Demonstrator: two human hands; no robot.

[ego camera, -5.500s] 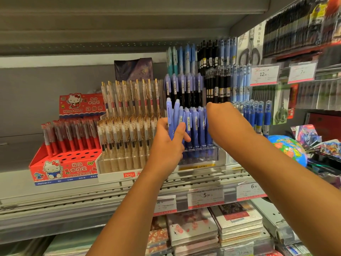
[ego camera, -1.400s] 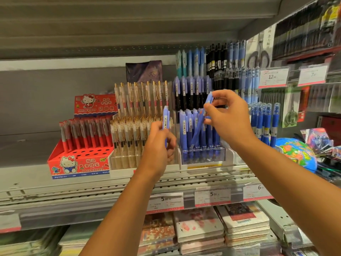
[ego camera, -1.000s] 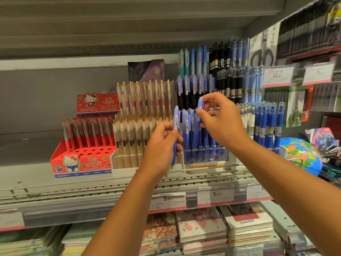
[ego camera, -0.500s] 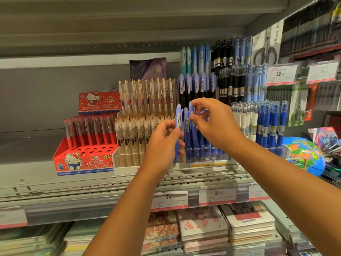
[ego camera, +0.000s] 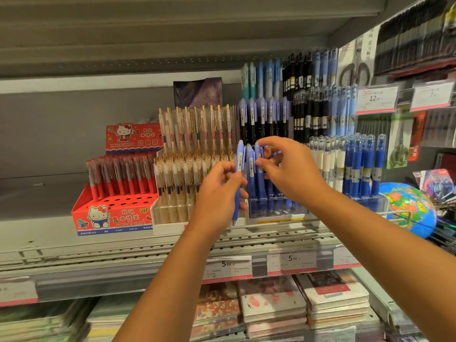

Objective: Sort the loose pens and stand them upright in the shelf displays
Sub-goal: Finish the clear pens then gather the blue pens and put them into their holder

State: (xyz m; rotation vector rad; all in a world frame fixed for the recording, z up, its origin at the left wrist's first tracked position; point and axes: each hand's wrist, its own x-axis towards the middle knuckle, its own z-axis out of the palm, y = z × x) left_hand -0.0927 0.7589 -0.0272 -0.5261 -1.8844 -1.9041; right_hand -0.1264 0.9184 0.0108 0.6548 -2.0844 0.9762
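Gripping a loose pen [ego camera: 238, 169] upright in the left hand [ego camera: 217, 193], ready for placing, while pinching a racked pen [ego camera: 258, 181] with the right hand [ego camera: 290, 174], seemingly to straighten it.

Views: one. Head camera, wide-angle, worn by the person. It is faced forward, roughly level with the pen shelf [ego camera: 148, 245]. Range: close, within arm's reach. Both forearms are seen entering from the lower edge. The left hand [ego camera: 217, 193] and right hand [ego camera: 293, 174] are framed near centre, with a held pen [ego camera: 238, 183] before the displays [ego camera: 274, 208]. The upper shelf's underside [ego camera: 172, 33] is taken in at top, notebooks [ego camera: 271, 302] at bottom. Straight edges are bowed by the lens.
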